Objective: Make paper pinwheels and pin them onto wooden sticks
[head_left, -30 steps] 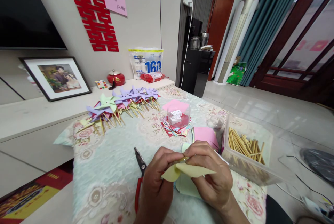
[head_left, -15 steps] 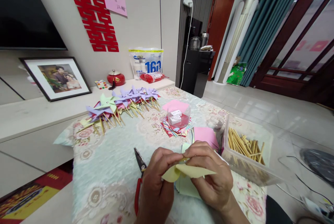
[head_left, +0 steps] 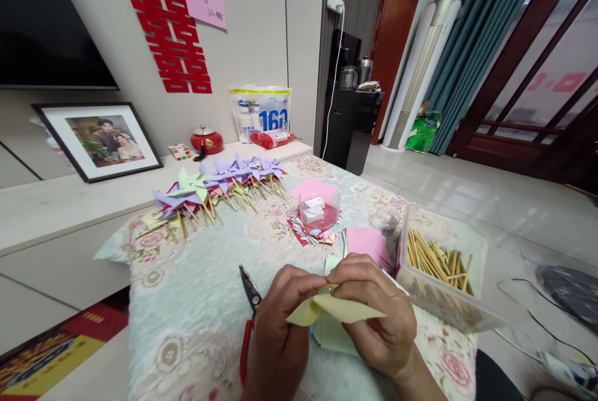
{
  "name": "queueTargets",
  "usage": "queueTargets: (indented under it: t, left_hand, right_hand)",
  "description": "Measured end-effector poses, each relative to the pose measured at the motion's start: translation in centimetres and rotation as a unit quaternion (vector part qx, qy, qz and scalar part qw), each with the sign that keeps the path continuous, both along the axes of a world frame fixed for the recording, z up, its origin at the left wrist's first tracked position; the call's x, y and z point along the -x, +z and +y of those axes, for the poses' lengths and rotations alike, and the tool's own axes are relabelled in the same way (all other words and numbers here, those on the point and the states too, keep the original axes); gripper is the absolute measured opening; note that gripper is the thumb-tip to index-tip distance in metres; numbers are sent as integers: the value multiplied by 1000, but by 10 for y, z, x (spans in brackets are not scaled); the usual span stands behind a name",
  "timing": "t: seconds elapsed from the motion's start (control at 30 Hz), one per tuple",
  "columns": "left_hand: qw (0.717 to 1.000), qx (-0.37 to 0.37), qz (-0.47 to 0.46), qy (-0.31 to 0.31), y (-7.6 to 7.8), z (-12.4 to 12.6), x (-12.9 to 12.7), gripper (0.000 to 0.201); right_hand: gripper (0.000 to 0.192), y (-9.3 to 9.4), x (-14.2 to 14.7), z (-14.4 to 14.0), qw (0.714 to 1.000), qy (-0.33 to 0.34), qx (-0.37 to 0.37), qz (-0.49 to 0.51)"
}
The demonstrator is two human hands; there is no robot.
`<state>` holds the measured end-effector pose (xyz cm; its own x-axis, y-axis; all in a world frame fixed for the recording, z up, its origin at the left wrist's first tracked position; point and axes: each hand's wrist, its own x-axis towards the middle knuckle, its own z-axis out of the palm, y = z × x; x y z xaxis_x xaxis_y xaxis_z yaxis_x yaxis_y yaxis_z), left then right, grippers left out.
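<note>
Between both hands, at the near middle of the table, is a pale yellow paper pinwheel (head_left: 348, 309) with its blades curled. My left hand (head_left: 286, 320) pinches its left side, and my right hand (head_left: 380, 314) grips the right side; the fingertips of both meet at its far edge. What sits at the paper's centre is mostly hidden by the fingers. Beneath the hands lies a stack of light green paper sheets (head_left: 334, 335). Red-handled scissors (head_left: 251, 292) lie beside my left hand, blades pointing away and partly covered by it.
Finished paper pinwheels (head_left: 228, 180) on sticks lie in a row at the back left. A clear round box (head_left: 320, 211) stands on patterned paper squares. Pink paper (head_left: 369, 245) lies beyond my right hand. At right, a plastic bin (head_left: 448, 301) holds several sticks (head_left: 439, 261).
The yellow paper's blades have tilted and opened slightly between my fingers. Both hands keep nearly the same grip and place.
</note>
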<state>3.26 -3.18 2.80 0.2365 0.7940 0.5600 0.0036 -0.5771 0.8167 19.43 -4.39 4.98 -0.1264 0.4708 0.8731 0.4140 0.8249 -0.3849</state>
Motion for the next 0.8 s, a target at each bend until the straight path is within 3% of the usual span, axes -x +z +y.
queueTargets:
  t: [0.47,0.7,0.8]
  left_hand:
    - [1000,6,3,-8,0,-3,0,24]
    - [999,-14,-9,28,-1,-6,-5,29]
    - [999,-27,16,14,1,-6,-3,35]
  right_hand:
    - [30,1,-1,-2,999,32,9,0]
    - [30,0,-3,-4,999,29,14,0]
    - [30,0,-3,-6,1000,27,10,0]
